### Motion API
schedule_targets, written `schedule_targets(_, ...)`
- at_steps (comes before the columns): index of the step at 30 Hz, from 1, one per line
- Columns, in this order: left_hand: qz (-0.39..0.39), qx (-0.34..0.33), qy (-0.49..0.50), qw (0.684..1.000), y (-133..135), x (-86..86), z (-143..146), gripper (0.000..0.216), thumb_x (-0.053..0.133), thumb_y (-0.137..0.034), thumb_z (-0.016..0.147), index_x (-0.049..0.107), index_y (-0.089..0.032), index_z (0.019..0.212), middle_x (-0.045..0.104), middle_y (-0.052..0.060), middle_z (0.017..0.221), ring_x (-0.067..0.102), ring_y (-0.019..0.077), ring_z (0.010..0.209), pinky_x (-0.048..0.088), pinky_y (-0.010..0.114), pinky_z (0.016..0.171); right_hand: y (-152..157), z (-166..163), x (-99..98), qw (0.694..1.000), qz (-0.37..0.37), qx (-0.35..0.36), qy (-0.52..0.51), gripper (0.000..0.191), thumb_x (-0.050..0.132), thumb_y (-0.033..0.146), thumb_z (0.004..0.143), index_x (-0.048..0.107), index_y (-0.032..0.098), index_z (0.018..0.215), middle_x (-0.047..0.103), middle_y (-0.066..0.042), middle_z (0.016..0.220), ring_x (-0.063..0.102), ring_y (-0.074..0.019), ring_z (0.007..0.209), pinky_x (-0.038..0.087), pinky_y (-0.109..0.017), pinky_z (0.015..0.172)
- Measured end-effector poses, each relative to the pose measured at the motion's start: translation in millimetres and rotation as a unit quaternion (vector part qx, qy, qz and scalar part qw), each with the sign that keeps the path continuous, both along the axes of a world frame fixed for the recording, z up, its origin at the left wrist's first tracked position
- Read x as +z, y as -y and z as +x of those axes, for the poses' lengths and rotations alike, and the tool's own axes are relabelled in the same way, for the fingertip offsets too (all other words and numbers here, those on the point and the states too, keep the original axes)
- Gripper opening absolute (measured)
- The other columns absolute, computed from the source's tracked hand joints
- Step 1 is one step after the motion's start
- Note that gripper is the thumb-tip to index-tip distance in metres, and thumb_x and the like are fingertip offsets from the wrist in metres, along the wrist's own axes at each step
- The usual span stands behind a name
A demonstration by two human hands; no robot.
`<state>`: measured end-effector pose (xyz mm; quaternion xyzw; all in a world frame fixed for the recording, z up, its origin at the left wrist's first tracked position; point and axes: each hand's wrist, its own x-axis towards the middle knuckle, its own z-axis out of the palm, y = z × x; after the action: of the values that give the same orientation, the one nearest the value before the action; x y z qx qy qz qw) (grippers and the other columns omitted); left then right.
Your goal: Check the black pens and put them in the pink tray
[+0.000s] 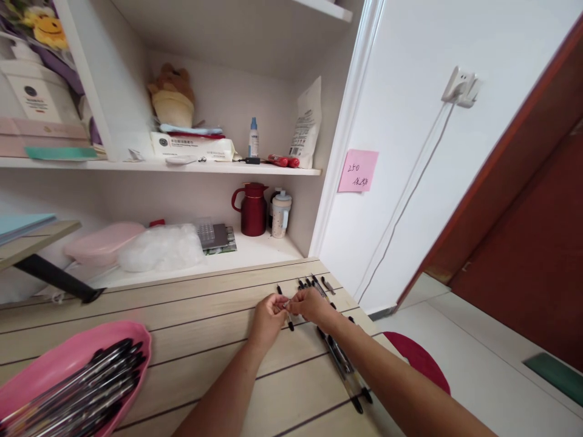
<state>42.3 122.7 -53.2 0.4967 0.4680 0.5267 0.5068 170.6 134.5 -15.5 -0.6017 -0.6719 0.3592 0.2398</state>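
My left hand [268, 320] and my right hand [313, 305] meet over the striped wooden table, fingertips pinched together. Something small and pale seems to be between them, too hidden to name. A black-ended pen [291, 325] runs behind or under the fingers; I cannot tell whether they grip it. Just beyond my right hand, several pens [320, 286] lie side by side. Under my right forearm are more pens with black caps [339, 364], partly covered by the arm. At the lower left, a pink bowl [59, 358] holds a bundle of clear, black-ended pens [91, 388].
Behind the table stands a white shelf [218, 167] with a red jug [254, 209], a speckled cup [281, 215] and a clear plastic bag [161, 247]. A black-legged stand [59, 282] rises at the left. A white wall with a pink note [358, 170] borders the right.
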Motion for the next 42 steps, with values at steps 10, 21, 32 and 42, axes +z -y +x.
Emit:
schedule_targets(10, 0.009, -0.002, 0.012, 1.000, 2, 1.8, -1, 0.042, 0.052, -0.007, 0.055, 0.059, -0.016, 0.095, 0.061, 0.001, 0.071, 0.042, 0.0026, 0.038, 0.030, 0.014, 0.035, 23, -11, 8.5, 0.931, 0.198, 0.010, 0.307, 0.021, 0.044, 0.028, 0.080, 0.061, 0.017, 0.080, 0.065, -0.008, 0.083, 0.059, -0.0170, 0.073, 0.035, -0.023, 0.058)
schedule_targets(21, -0.025, 0.047, 0.019, 0.998, 0, 2.6, -4, 0.039, 0.047, -0.010, 0.058, 0.058, -0.016, 0.095, 0.062, 0.007, 0.096, 0.045, 0.0013, 0.038, 0.031, 0.014, 0.034, 6, 42, 12.0, 0.925, 0.143, -0.095, 0.340, 0.018, 0.046, 0.027, 0.078, 0.063, 0.021, 0.074, 0.064, -0.004, 0.084, 0.057, -0.0165, 0.079, 0.034, -0.023, 0.061)
schedule_targets(32, -0.040, 0.047, 0.029, 0.998, -1, 0.9, -3, 0.034, 0.047, -0.011, 0.056, 0.060, -0.016, 0.087, 0.064, 0.004, 0.089, 0.044, 0.0015, 0.037, 0.031, 0.015, 0.034, 3, 29, -5.8, 0.911, 0.100, -0.044, 0.398, 0.017, 0.049, 0.029, 0.075, 0.064, 0.020, 0.077, 0.064, -0.009, 0.087, 0.058, -0.0210, 0.084, 0.038, -0.028, 0.068)
schedule_targets(42, -0.035, 0.042, 0.022, 0.998, -2, 0.8, -3, 0.031, 0.045, -0.012, 0.057, 0.059, -0.015, 0.085, 0.063, 0.005, 0.091, 0.044, 0.0015, 0.037, 0.031, 0.015, 0.034, -2, 30, -10.7, 0.912, 0.138, -0.048, 0.384, 0.017, 0.050, 0.031, 0.076, 0.063, 0.019, 0.077, 0.064, -0.007, 0.086, 0.058, -0.0198, 0.081, 0.037, -0.026, 0.065)
